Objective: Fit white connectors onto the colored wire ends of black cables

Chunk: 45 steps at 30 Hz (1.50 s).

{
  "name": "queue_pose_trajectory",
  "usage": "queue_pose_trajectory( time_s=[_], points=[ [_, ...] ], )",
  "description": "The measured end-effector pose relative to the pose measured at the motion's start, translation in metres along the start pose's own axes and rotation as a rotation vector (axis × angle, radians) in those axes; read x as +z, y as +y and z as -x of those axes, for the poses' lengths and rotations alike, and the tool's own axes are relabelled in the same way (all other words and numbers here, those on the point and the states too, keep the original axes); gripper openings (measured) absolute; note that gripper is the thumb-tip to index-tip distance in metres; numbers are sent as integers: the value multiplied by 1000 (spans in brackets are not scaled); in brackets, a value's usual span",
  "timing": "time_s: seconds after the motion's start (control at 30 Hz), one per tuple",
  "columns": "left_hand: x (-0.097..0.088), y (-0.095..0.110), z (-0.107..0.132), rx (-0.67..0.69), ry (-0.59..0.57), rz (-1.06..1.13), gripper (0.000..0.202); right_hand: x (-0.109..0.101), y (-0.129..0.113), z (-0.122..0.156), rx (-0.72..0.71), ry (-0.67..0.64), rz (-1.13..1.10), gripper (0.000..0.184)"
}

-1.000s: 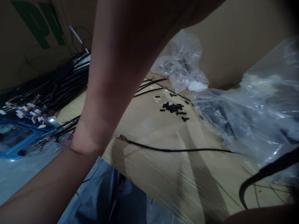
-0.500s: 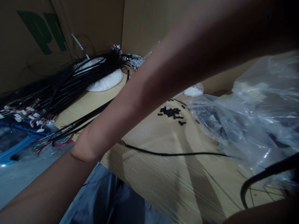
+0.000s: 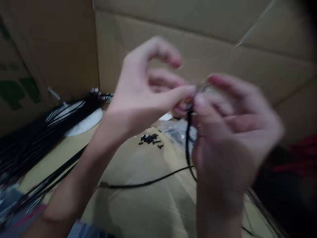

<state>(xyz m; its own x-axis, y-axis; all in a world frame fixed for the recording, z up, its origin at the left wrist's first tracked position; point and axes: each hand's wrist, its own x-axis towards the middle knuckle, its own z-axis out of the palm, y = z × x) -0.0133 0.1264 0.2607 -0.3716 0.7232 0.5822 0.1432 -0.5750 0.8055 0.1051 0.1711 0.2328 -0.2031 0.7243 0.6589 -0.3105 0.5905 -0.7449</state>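
Note:
My left hand [image 3: 151,86] and my right hand [image 3: 228,122] meet at the centre of the head view, raised above the table. Between their thumbs and fingers they pinch the wire end of a black cable [image 3: 188,135]. Small coloured wires show faintly at that end, blurred by motion. From the pinch the cable hangs down beside my right palm and curves away. Some fingers of my left hand are curled and lifted off. Below lies a stretch of black cable [image 3: 148,182] on the tabletop.
A thick bundle of black cables [image 3: 32,138] lies at the left, partly over a white round pad [image 3: 85,124]. Small black pieces [image 3: 150,138] are scattered mid-table [image 3: 138,211]. Behind them is a clear plastic bag [image 3: 177,132]. Cardboard walls [image 3: 119,43] stand behind.
My left arm no longer stretches across the view. Both hands have come together in the middle, pinching the cable end. The camera view has tilted up.

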Motion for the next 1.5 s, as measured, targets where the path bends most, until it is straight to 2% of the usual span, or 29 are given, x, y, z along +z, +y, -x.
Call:
queue_pose_trajectory(
  time_s=[0.07,0.17,0.33,0.53,0.67,0.83,1.0,1.33,1.5],
  points=[
    [4,8,-2,59,-62,79,30,-3,-11,-4,-29,50,-156,20],
    [5,12,5,73,38,85,34,-7,-19,-2,24,8,-330,12],
    [12,23,25,135,88,72,26,-12,-32,4,51,-33,-419,5],
    [32,32,38,198,157,57,22,-21,-44,3,30,-75,-496,5],
    [42,33,42,250,165,7,18,-25,-50,4,-44,-7,-445,7],
    [44,33,44,315,164,-106,19,-21,-56,9,-264,149,-211,20],
    [40,33,44,300,133,-78,21,-21,-54,16,-385,94,-75,23],
    [26,32,36,179,70,-5,15,-22,-49,16,-409,8,78,20],
    [24,34,36,176,19,-41,11,-19,-52,15,-281,-16,-24,11]
  ],
)
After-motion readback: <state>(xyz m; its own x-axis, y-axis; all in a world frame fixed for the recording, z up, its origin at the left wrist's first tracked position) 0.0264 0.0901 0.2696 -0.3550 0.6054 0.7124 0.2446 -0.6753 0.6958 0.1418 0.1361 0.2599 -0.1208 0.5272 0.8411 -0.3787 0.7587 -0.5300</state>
